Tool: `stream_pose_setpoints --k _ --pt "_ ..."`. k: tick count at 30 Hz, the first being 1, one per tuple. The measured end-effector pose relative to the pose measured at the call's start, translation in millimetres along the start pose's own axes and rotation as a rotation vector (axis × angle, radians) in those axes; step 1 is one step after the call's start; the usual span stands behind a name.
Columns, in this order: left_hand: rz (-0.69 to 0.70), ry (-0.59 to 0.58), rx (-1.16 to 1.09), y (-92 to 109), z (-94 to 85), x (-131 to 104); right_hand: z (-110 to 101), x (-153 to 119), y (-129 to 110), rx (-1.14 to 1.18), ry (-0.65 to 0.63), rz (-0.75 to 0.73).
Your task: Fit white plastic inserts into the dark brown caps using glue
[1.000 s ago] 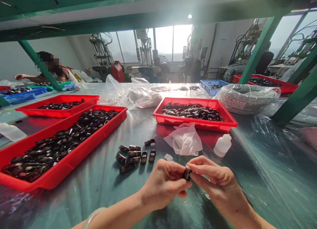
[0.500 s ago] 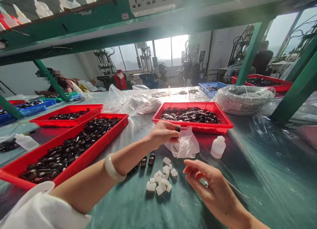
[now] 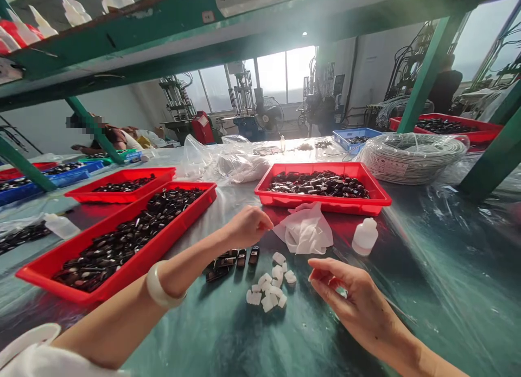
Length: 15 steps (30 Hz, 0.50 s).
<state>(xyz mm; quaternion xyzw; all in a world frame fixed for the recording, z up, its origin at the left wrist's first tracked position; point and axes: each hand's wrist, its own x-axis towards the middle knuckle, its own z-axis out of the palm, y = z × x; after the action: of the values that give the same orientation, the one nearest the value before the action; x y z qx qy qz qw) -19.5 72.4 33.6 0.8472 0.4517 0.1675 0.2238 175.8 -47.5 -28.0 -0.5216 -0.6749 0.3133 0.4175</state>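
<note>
My left hand is reached out over the bench with its fingers curled in on themselves. I cannot tell whether anything is pinched inside; nothing shows between the fingertips. Just beyond its knuckles lies the crumpled white cloth, and past that the red tray heaped with dark glossy pieces.

My right hand hovers low over the green bench top, fingers spread and loosely bent, holding nothing. Just off its fingertips, between my two hands, sits a little heap of white caps. Directly under my left wrist is a short cluster of dark pieces lying loose on the bench. A small white squeeze bottle stands beyond my right hand, beside the cloth.

To the outside of my left forearm runs a long red tray, also full of dark pieces, with a second red tray behind it. Farther off are bagged white cable coils and a person at the far left end of the bench.

As I judge it, the work is far from finished: both near trays are well filled, only a handful of pieces lie out by my hands, and the white caps sit loose in their heap, none visibly fitted to a dark piece.
</note>
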Motion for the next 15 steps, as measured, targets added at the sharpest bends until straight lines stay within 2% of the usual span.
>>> stream_pose_setpoints --k 3,6,9,15 --pt "0.057 -0.060 0.146 -15.1 -0.5 -36.0 1.1 -0.2 -0.6 -0.020 -0.003 0.012" --pt "0.097 -0.099 0.258 -21.4 1.9 -55.3 2.4 -0.5 1.2 -0.026 -0.013 0.011" --pt "0.122 -0.126 0.352 -18.2 7.3 -59.8 2.5 -0.6 4.7 -0.024 -0.022 0.007" --pt "0.117 -0.146 0.482 -3.1 18.6 -50.5 -1.3 0.1 9.9 -0.025 -0.012 0.015"
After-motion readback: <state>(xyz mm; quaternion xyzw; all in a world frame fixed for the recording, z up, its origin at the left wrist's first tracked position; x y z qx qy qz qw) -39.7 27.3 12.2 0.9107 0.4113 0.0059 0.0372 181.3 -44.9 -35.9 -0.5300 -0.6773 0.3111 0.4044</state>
